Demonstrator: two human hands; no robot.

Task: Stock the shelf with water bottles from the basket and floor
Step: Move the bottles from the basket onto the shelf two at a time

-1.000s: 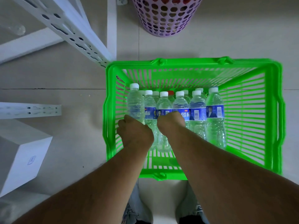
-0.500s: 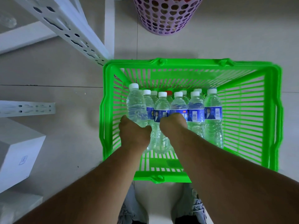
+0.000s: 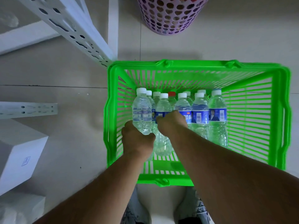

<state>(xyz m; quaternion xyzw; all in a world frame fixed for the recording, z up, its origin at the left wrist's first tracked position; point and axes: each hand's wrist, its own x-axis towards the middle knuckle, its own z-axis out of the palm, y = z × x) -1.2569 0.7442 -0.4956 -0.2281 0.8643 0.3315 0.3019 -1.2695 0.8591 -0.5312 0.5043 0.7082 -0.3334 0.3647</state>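
A bright green slatted basket [image 3: 278, 113] sits on the tiled floor with several clear water bottles standing in it, most with white caps and blue labels, one with a red cap [image 3: 171, 94]. My left hand [image 3: 137, 139] grips the leftmost bottle [image 3: 141, 109] near its base; that bottle sits slightly higher than its neighbours. My right hand [image 3: 171, 122] grips the bottle beside it [image 3: 163, 105] around its label. A white metal shelf frame [image 3: 72, 28] with slotted uprights stands at the upper left.
A purple perforated bin [image 3: 169, 15] stands behind the basket. White boxes [image 3: 17, 154] lie on the floor at the left, with a slotted white rail [image 3: 27, 109] above them. My shoes [image 3: 200, 212] show at the bottom edge.
Both hands stay wrapped around their bottles. The leftmost bottle has risen a little in my left hand. The view has shifted slightly, with the basket appearing lower and left.
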